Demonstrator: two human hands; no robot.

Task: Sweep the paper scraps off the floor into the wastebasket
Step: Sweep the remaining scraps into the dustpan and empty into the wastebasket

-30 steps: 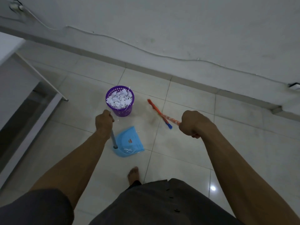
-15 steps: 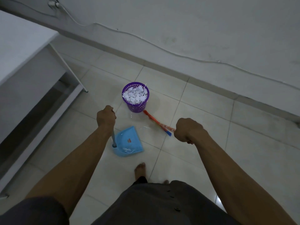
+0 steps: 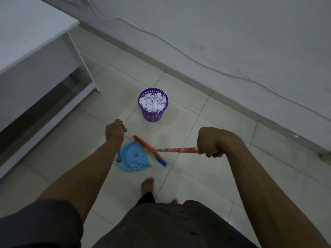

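A purple wastebasket (image 3: 152, 115) heaped with white paper scraps (image 3: 153, 102) stands on the tiled floor ahead of me. Nearer to me a blue dustpan (image 3: 130, 158) lies on the floor with a few white scraps (image 3: 134, 165) at its back. My left hand (image 3: 114, 130) grips the top of the dustpan's upright grey handle (image 3: 118, 156). My right hand (image 3: 212, 142) grips the orange broom handle (image 3: 176, 150). The broom head (image 3: 149, 149), orange with blue bristles, lies across the dustpan's open right edge.
A white table (image 3: 32, 38) with thin legs stands at the left. The wall, with a cable (image 3: 206, 66) running along it, and its skirting close off the far side. My bare foot (image 3: 147, 186) stands just behind the dustpan.
The broom head has swept left from beside the wastebasket onto the dustpan's mouth. My view has shifted, so the basket and table sit further right in the frame. Both hands keep their grips.
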